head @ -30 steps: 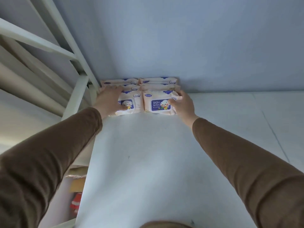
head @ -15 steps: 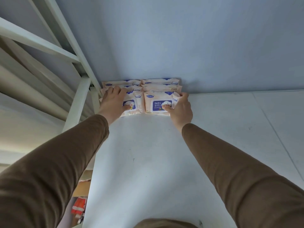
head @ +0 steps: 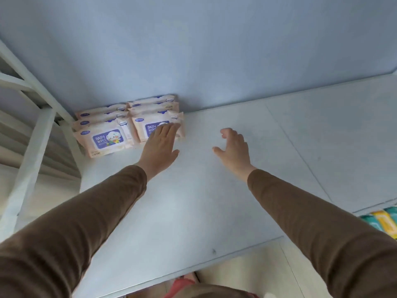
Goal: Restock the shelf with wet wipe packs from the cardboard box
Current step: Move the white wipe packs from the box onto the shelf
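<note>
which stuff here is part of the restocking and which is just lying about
Part of the job:
- baby wipes packs, stacked at the back left of the shelf
- white shelf
- left hand, flat over the front right pack
- right hand, holding nothing

Just lying about:
- colourful packs at the right edge, below the shelf
- white shelf frame

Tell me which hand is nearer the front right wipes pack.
Left. The left hand lies with straight fingers over the front right wipes pack; whether it touches is unclear. The right hand is off to the pack's right, over bare shelf, apart from it.
</note>
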